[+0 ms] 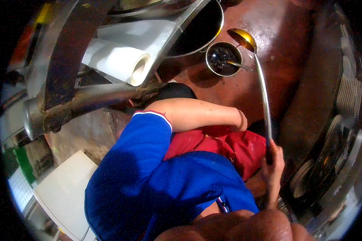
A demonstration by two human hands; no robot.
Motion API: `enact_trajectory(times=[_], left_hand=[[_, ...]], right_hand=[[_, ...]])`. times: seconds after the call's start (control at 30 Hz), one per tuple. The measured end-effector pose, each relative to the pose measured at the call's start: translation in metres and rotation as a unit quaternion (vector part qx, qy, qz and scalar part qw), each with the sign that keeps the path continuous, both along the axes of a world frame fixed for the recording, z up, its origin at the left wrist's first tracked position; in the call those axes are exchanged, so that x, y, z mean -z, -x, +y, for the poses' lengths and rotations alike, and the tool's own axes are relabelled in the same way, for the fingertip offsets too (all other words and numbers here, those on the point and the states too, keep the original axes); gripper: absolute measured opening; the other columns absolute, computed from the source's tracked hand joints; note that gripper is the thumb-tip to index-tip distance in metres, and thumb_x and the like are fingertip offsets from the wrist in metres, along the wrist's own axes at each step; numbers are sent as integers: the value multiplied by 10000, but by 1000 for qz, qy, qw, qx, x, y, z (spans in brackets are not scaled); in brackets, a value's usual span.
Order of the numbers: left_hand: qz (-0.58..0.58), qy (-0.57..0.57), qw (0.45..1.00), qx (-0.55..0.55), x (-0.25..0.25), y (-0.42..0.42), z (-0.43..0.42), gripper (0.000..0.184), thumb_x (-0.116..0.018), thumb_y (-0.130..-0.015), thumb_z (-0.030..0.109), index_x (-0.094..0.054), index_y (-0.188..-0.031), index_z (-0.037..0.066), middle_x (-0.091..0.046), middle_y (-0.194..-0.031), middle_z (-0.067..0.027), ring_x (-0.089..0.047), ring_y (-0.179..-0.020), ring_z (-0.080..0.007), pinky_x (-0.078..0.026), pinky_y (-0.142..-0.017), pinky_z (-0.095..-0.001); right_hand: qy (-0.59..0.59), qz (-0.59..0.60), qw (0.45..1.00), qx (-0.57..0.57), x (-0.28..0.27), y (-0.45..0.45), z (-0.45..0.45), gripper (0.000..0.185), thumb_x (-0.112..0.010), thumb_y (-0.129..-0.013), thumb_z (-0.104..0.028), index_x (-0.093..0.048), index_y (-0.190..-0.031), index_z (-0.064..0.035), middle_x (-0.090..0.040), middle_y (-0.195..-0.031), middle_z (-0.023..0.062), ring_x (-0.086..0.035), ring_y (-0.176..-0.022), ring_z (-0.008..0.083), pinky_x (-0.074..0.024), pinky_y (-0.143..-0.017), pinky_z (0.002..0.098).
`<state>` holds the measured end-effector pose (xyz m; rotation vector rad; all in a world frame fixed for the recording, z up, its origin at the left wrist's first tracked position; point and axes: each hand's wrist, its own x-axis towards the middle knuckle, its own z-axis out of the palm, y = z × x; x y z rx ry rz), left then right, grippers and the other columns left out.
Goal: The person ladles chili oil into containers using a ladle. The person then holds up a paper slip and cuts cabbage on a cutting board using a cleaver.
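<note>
Nearest the camera, at the bottom edge, is blurred skin (225, 232) of the person observed, with a blue shirt (197, 176) just beyond.

The right hand (276, 160) is clamped around the lower end of a ladle (264, 94). The left forearm (201, 113) lies crosswise above red cloth (245, 154) at the lap; the left hand (243, 121), at its end, shows too little to tell whether its fingers are apart or together.

From the right hand the ladle's handle runs up the view to a golden bowl (241, 39), which is tilted and stands at the upper right of a small pot (217, 53). Whether bowl and rim touch cannot be determined. The small pot contains dark, glossy matter, and a spoon (238, 64) slants out over its right rim. Just beside it, to the left, is a large pot (195, 34) with a dark interior. Reddish floor (293, 60) surrounds the small pot.

Farther left, a white roll (116, 62) is partly unwound above a stained pipe (104, 93). A pale board (66, 188) is at lower left. Along the right side is a ribbed stack (350, 88), too blurred to identify.
</note>
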<state>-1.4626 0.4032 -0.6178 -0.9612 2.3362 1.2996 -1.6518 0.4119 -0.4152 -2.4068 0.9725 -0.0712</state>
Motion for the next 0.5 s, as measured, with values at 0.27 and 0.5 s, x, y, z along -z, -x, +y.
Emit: enact_trajectory(times=[0.27, 0.5], left_hand=[[22, 41, 999, 20, 42, 16, -2, 315, -599, -852, 154, -739, -1115, 50, -709, -1137, -174, -664, -1059, -357, -533, -848, -483], [12, 40, 998, 41, 28, 14, -6, 337, -555, -885, 159, -721, -1156, 48, -703, -1167, -154, -664, -1075, -342, -538, -842, -490]], right_hand=[[3, 32, 999, -6, 21, 14, 3, 656, -699, -770, -26, -533, -1399, -105, -609, -1143, 189, -646, -963, 379, -542, -792, 390], [-402, -158, 867, 249, 10, -12, 1, 752, -682, -681, 6, -476, -1405, 37, -556, -1373, 121, -522, -1271, 215, -386, -1102, 348]])
